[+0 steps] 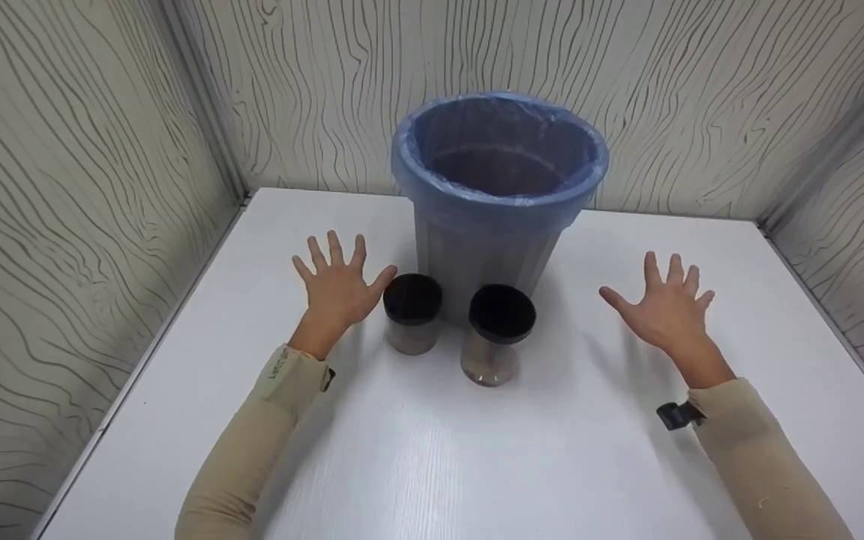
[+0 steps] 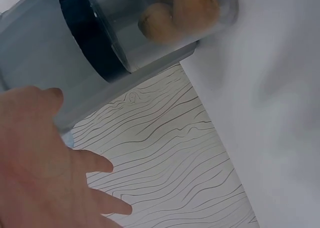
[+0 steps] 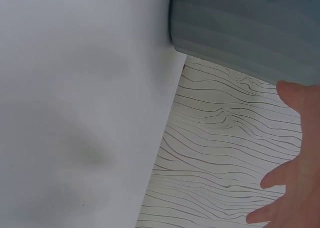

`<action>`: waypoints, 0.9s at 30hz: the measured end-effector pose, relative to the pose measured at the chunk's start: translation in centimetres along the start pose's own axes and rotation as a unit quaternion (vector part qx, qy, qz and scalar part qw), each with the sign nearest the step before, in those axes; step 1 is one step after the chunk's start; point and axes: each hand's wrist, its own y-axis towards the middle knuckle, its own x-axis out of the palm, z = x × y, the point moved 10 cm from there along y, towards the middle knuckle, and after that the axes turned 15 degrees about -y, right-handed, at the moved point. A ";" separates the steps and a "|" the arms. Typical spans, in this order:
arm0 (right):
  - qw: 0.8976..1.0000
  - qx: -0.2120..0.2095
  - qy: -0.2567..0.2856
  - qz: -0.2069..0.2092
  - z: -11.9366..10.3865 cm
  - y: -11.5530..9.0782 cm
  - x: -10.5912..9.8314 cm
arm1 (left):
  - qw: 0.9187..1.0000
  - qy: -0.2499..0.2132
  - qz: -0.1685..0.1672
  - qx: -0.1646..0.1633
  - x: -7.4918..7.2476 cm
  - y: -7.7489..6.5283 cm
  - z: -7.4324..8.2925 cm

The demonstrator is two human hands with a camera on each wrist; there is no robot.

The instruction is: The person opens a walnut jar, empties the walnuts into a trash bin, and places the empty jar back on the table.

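Note:
Both hands are spread above the white table with nothing in them. My left hand (image 1: 338,292) has its fingers splayed, the thumb tip beside the black lid of the left jar (image 1: 412,315). That jar is clear, and the left wrist view shows round brownish-orange things (image 2: 196,10) inside it. A second clear jar (image 1: 490,364) with a black lid stands to its right, a little nearer. My right hand (image 1: 668,313), fingers also splayed, is well to the right of both jars. Behind the jars stands a grey bin (image 1: 488,259) lined with a blue bag (image 1: 503,214).
The white table (image 1: 432,465) runs back to a wood-grain patterned wall (image 1: 312,97), with similar walls at left and right. A small black device (image 1: 679,415) is strapped at the right wrist. The bin is the tallest thing on the table.

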 end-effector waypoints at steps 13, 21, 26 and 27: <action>0.993 -0.066 0.070 0.068 -1.4 -0.6 -0.8 | 0.986 -0.083 0.101 0.106 -2.1 -1.1 2.5; 0.987 -0.102 0.083 0.089 -2.5 -1.1 -0.7 | 0.969 -0.113 0.138 0.172 -2.6 -2.2 4.4; 0.985 -0.117 0.084 0.095 -3.2 -1.5 -0.5 | 0.962 -0.123 0.140 0.199 -2.1 -2.8 5.2; 0.985 -0.119 0.085 0.096 -3.4 -1.5 -0.5 | 0.961 -0.125 0.138 0.203 -2.0 -2.9 5.4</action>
